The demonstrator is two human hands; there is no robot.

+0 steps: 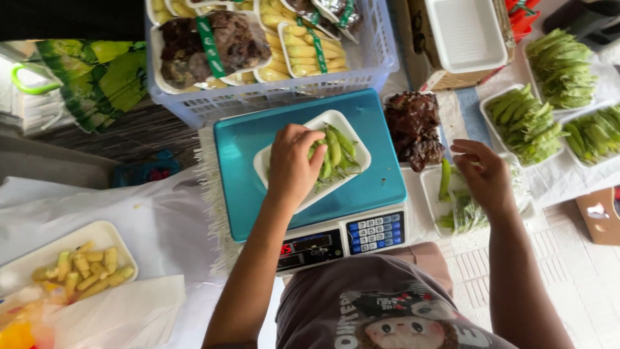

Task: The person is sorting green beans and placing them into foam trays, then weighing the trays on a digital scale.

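Left hand (292, 165): lies palm-down on the white foam tray (358, 155) that sits on the teal scale platform (245, 187). Fingers are curled into the green pea pods (336, 152) at the tray's centre; whether they pinch a pod or only press on the heap cannot be told.

Key relation: the pods lie directly under and just beyond the left fingertips, on the thumb side. The tray's long axis runs diagonally, from near the left wrist up and away toward the right hand's side. The left hand is the nearer one, in contact; the right is well apart from this tray.

Right hand (487, 178): hovers over a second white tray (429, 187) beside the scale, fingers loosely bent, half open. 1 pod (445, 179) stands just beside its thumb; a grip on it cannot be confirmed. Loose green pods lie in the tray beneath the palm.

Containers:
- Beyond the left hand, a pale blue basket (284, 97) holds wrapped trays of dark mushrooms and yellow baby corn.
- Between the 2 hands, farther out, a heap of dark fungus (413, 129).
- Beyond the right hand, 3 trays filled with pods (526, 123), and an empty white tray (465, 29) set in a cardboard box.
- Near the left elbow, a tray of cut yellow corn pieces (87, 266).

The scale's display and keypad (374, 232) face the person.
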